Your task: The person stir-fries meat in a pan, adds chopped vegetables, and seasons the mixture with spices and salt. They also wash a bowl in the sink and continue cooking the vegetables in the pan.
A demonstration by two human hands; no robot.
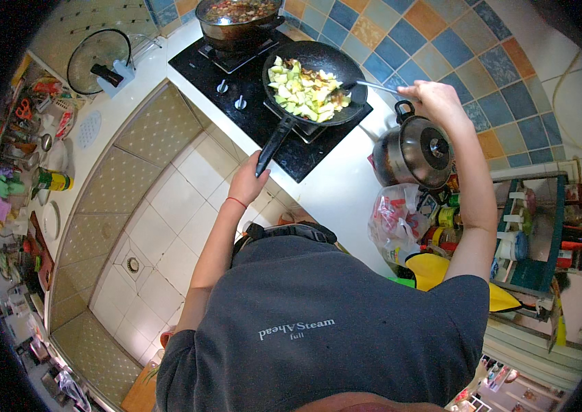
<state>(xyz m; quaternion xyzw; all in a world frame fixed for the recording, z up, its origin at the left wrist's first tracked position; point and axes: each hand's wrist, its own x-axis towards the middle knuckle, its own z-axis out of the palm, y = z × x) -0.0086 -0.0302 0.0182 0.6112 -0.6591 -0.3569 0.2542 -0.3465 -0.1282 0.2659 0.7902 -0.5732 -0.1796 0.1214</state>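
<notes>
My left hand (249,180) is closed around the black handle of a dark frying pan (316,51), which sits on the front burner of a black gas hob (291,162). Chopped pale green vegetable pieces (301,92) with some browned bits lie in the pan. In my right hand (432,100), above the lidded pot at the right, is the metal handle of a cooking utensil (378,86). Its dark end reaches into the food at the pan's right side; its exact shape is unclear.
Behind the pan stands a dark pot of simmering food (229,31). A lidded metal pot (412,152), a plastic bag (396,216) and sauce bottles crowd the right counter. A glass lid (99,62) leans in a stand at the left. Blue and orange tiles line the wall.
</notes>
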